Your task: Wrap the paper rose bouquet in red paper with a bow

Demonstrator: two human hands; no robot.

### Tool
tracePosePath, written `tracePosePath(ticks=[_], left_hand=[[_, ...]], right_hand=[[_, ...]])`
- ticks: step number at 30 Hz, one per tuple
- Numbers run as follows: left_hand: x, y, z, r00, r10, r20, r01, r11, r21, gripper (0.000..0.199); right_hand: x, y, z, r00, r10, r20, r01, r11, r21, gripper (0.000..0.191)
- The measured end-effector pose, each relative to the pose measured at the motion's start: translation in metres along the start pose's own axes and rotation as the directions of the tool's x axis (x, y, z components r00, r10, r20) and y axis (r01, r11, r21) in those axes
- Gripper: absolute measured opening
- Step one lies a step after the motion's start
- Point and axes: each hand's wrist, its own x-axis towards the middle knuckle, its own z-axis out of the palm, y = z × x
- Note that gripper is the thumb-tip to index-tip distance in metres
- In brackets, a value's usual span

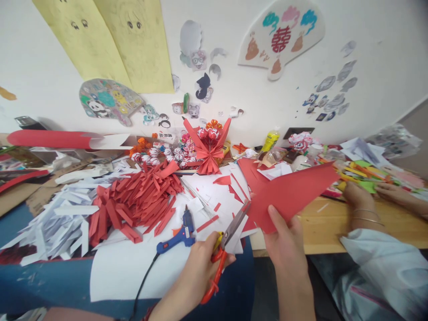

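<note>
My left hand (200, 263) is closed around a pair of scissors (230, 229) with orange-red handles and a bit of yellow near the pivot. Their blades point up and right, and the tips meet the left edge of a sheet of red paper (290, 191). That sheet is pinched in my right hand (284, 236), thumb in front and the other fingers mostly behind it. Left of the scissors, a blue glue gun (182, 234) lies on white paper (130, 272). Beyond it sits a big pile of folded red paper strips (143, 196).
Folded white paper strips (63, 218) heap up at the left. A red folded-paper ornament (209, 154) stands by the wall, near a yellow bottle (270, 139). On the right, another person's hands (359, 200) are among coloured paper strips (364, 171) over a wooden tabletop (321, 227).
</note>
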Motion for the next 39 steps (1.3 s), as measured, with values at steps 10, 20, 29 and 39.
tracePosePath(ticks=[10, 20, 29, 39], left_hand=[[-0.001, 0.001, 0.000, 1.000, 0.005, -0.003, -0.005, 1.000, -0.012, 0.030], [-0.002, 0.005, -0.001, 1.000, -0.008, -0.002, 0.008, 1.000, -0.009, 0.030], [-0.002, -0.001, -0.001, 1.000, -0.002, -0.006, 0.002, 1.000, -0.022, 0.028], [-0.002, 0.001, -0.003, 1.000, 0.026, -0.001, -0.026, 1.000, 0.002, 0.026]], right_hand=[[0.000, 0.001, -0.001, 1.000, -0.010, -0.022, 0.009, 1.000, -0.016, 0.052], [0.001, 0.001, -0.003, 1.000, -0.001, 0.000, 0.001, 1.000, -0.009, 0.045], [-0.001, -0.001, -0.002, 1.000, 0.001, -0.008, -0.001, 1.000, -0.005, 0.049], [0.001, 0.001, -0.001, 1.000, -0.002, -0.012, 0.002, 1.000, 0.010, 0.051]])
